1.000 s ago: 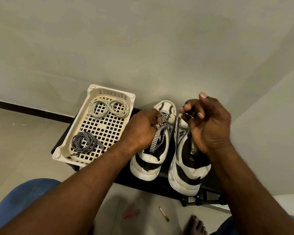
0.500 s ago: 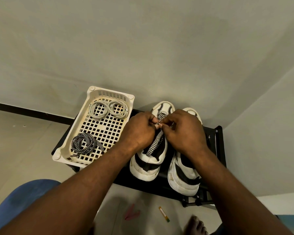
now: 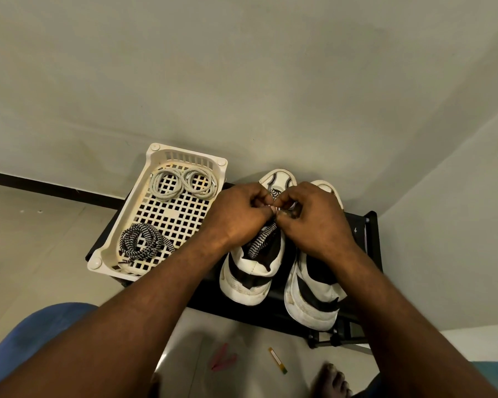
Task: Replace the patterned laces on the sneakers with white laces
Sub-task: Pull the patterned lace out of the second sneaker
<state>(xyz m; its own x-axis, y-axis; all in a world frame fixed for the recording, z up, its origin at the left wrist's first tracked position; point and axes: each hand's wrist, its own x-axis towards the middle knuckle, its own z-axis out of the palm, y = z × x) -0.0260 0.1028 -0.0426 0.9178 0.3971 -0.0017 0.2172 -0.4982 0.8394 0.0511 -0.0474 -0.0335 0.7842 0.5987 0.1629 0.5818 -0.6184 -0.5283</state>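
- Your left hand (image 3: 239,215) and right hand (image 3: 314,221) meet over the sneaker nearer the basket (image 3: 249,282), which stands on the black rack (image 3: 370,242); both have their fingers curled, pinching the patterned lace (image 3: 259,244) above the tongue.
- That lace looks light, soft and limp; I judge it may snag in the eyelets; take it close to the eyelet, or by its stiff tip, and draw straight.
- The white laces (image 3: 167,175) lie coiled at the far end of the basket (image 3: 184,156); another patterned lace coil (image 3: 130,242) sits at its near end.
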